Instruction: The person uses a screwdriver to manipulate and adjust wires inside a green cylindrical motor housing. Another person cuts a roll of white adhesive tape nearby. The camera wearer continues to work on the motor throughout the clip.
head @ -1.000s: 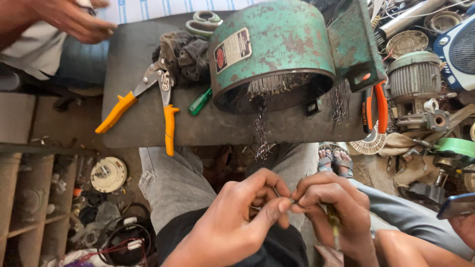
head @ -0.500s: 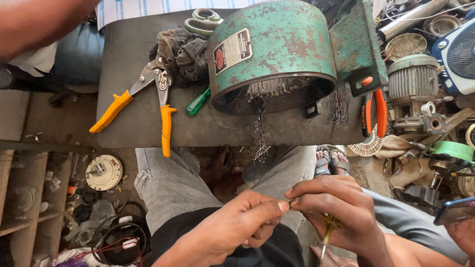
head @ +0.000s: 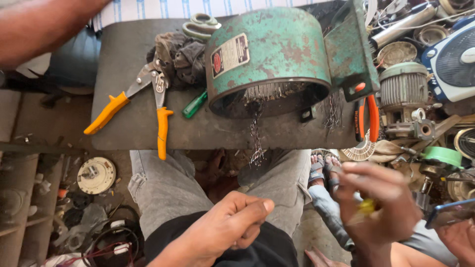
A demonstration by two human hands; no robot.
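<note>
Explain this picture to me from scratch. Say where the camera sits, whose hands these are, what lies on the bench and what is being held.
There is one view, from a camera worn on a person's head, looking down over their lap in grey trousers. No machine does the work, only two bare hands. The left hand is loosely curled over the lap; whether it pinches anything cannot be told. The right hand is blurred and grips a small yellow-handled tool, its kind unclear. Ahead lies a dark grey bench top. On it sit a rusty green round metal motor housing with thin wires hanging out, orange-handled metal snips, a green-handled screwdriver, a dark crumpled rag and red-handled pliers. The arm at top left belongs to another person. Motor parts are piled at the right.
</note>
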